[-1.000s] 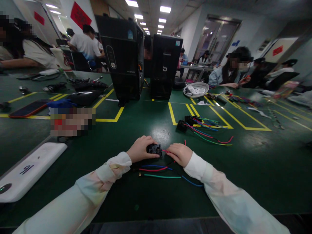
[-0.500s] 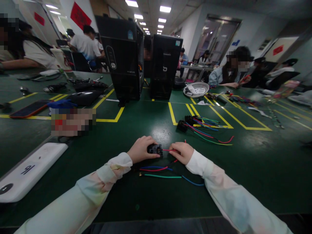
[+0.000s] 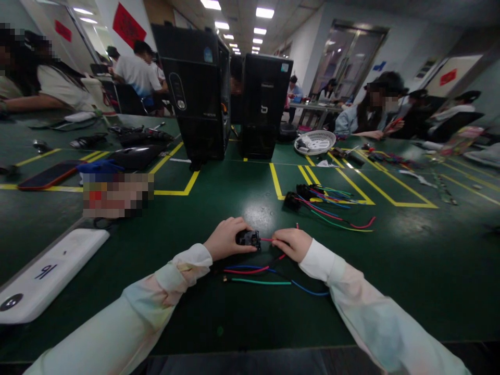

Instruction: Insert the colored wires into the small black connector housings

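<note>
A small black socket (image 3: 250, 239) is gripped between the thumb and fingers of my left hand (image 3: 229, 239), its terminal side facing right. My right hand (image 3: 294, 243) pinches a short red wire (image 3: 267, 240), whose left end reaches the socket; I cannot tell whether it is fixed in there. Just below my hands, loose on the green table, lie another red wire (image 3: 250, 271), blue wires (image 3: 310, 291) and a green wire (image 3: 260, 282) with a brass-coloured end.
Wired black sockets (image 3: 292, 200) lie ahead to the right. Two black computer cases (image 3: 195, 94) stand at the back beside a white basket (image 3: 314, 142). A white device (image 3: 58, 271) is at the left, with a phone (image 3: 50, 174) beyond. Other people sit around.
Almost nothing differs. My right hand has shifted very slightly right, still pinching the red wire, while my left hand keeps the socket in place.
</note>
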`<state>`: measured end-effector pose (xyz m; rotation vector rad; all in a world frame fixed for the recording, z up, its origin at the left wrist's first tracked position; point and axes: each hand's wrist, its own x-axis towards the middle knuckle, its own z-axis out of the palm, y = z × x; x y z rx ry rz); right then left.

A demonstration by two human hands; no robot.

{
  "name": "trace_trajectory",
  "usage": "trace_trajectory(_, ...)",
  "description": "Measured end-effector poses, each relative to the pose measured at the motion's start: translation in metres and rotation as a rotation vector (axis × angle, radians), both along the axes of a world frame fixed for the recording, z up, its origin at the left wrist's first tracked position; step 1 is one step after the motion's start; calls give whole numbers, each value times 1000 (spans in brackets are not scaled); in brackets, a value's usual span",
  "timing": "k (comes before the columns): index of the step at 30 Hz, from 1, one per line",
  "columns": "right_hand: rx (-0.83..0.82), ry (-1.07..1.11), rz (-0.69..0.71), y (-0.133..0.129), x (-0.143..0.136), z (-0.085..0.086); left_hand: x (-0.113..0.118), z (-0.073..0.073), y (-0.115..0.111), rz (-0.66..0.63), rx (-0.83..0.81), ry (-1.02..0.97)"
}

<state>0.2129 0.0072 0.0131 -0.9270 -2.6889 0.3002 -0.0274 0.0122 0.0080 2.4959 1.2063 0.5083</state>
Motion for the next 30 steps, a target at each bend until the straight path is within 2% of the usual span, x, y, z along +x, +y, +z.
trace_trajectory(5,55,32,-51,-5,0,4,0,0,0,-6,-7,-5)
trace_trajectory(11,-40,-38,-79,-7,0,0,0,1,0,-2,-17,-7)
trace_trajectory(17,-12,69,-79,-7,0,2,0,0,0,-7,-20,-9)
trace_trajectory(23,-57,-78,-128,-6,-1,0,0,0,0,-9,-17,-13)
trace_trajectory(30,-55,49,-95,-6,-1,3,0,1,0,-9,-8,-10)
